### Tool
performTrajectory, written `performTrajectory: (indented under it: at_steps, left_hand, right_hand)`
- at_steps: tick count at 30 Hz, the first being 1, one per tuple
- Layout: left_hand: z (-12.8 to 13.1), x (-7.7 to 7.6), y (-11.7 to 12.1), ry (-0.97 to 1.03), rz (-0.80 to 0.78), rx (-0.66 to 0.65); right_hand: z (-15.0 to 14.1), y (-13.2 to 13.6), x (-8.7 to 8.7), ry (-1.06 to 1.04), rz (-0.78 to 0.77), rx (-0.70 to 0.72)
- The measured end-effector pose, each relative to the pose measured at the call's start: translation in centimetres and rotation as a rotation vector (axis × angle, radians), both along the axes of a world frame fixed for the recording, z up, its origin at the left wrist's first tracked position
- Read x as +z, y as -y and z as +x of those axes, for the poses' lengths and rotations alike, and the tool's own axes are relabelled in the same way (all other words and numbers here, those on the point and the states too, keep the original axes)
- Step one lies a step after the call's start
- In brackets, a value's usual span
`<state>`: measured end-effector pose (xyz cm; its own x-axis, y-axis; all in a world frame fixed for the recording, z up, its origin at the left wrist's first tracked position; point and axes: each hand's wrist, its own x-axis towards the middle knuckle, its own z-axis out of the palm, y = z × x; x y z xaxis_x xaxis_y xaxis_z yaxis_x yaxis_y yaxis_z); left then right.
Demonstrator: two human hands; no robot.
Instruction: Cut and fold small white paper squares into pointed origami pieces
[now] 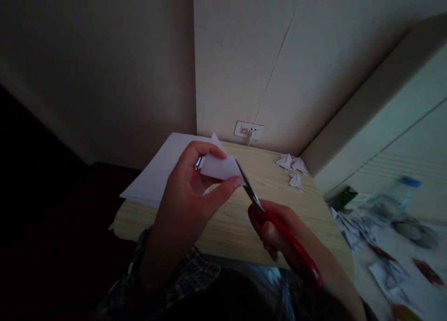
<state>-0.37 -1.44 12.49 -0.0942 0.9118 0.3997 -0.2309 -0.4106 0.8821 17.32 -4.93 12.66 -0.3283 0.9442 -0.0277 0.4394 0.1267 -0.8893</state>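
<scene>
My left hand (190, 190) pinches a folded piece of white paper (220, 167) between thumb and fingers, raised over the wooden table. In my right hand (284, 228) is a pair of scissors (289, 239) with red handles, my fingers wrapped round them. The metal blades point up and left, against the right end of the folded paper, close to my left thumb. Whether the blades have cut into the paper I cannot tell. Behind my left hand a stack of white paper sheets (150, 181) lies on the table's left side.
Several small folded paper pieces (296, 181) lie at the right back of the wooden table (223, 232). A wall socket (249, 130) with a plug sits just above the table's back edge. To the right, a cluttered surface holds a plastic bottle (401, 193) and more folded papers (351, 228).
</scene>
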Motion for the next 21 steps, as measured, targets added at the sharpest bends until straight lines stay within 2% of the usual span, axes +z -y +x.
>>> performTrajectory:
  at_steps: [21]
  left_hand:
    - [0.01, 0.09, 0.30, -0.094, -0.011, 0.032]
  right_hand:
    - [0.09, 0.12, -0.59, -0.029, -0.051, 0.026]
